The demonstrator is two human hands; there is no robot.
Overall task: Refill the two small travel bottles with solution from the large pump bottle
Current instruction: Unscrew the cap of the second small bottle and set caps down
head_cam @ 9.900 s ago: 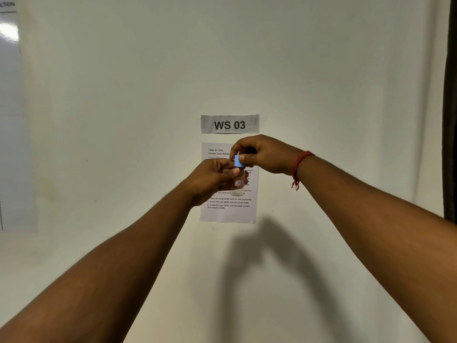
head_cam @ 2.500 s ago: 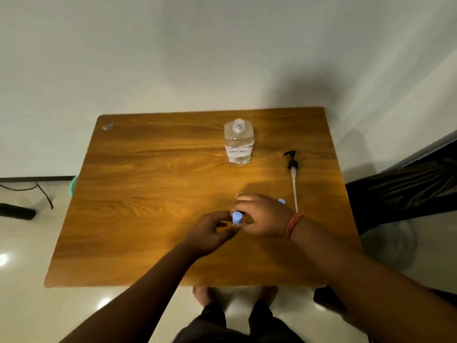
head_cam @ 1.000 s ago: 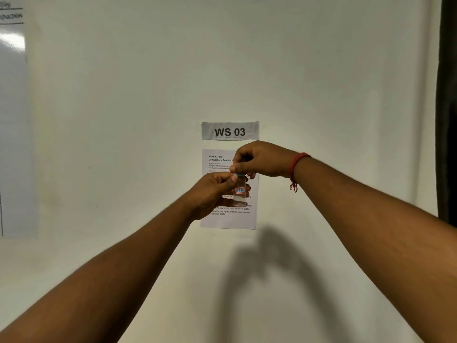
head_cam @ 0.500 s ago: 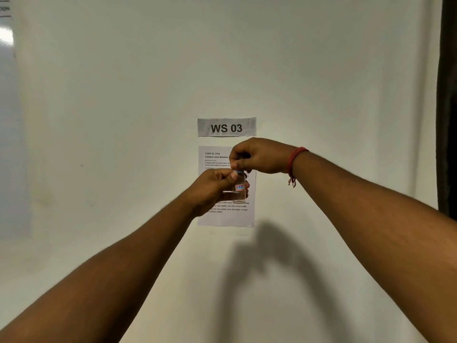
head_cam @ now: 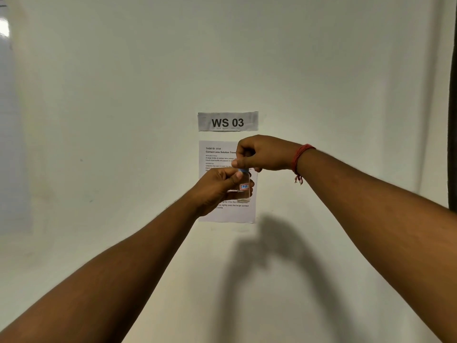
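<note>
White wall (head_cam: 123,95), hands gripping clear travel bottle (head_cam: 244,188), blue cap (head_cam: 243,170)

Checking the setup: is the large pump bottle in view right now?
No: only the small travel bottle shows, held up between both hands before the wall sheet.

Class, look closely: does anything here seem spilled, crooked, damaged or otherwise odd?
Nothing stands out. The left hand holds the small travel bottle upright, the right hand pinches its blue cap, and no spill shows.
</note>
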